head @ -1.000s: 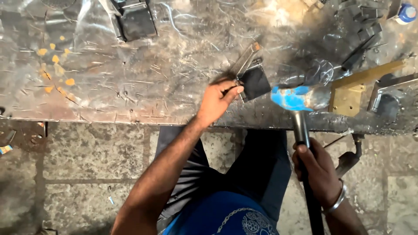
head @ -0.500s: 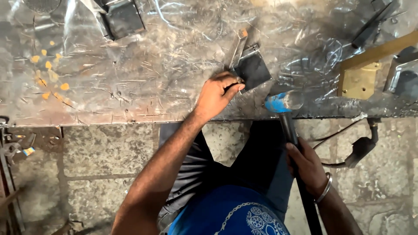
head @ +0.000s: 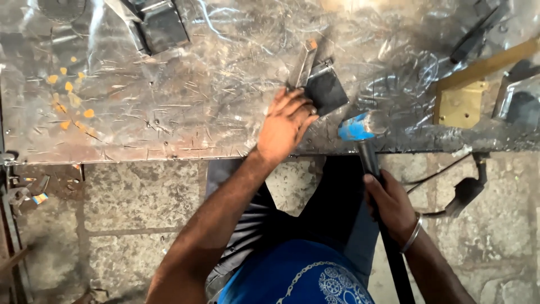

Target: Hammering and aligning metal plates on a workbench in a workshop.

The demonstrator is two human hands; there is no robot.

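My left hand (head: 286,121) rests on the scratched metal workbench (head: 169,101), its fingers pinching a small dark folded metal piece (head: 323,90) with a narrow strip sticking up from it. My right hand (head: 391,205) grips the black handle of a hammer with a blue head (head: 355,126). The head hovers just right of the dark piece, near the bench's front edge.
A similar folded metal box (head: 160,22) lies at the back left. A yellow metal square (head: 464,101) and other dark metal parts (head: 520,101) sit at the right. Orange flecks (head: 70,98) dot the bench's left side. Stone floor (head: 129,225) lies below.
The hammer head has moved left and down toward the dark piece. My left hand stays on the piece.
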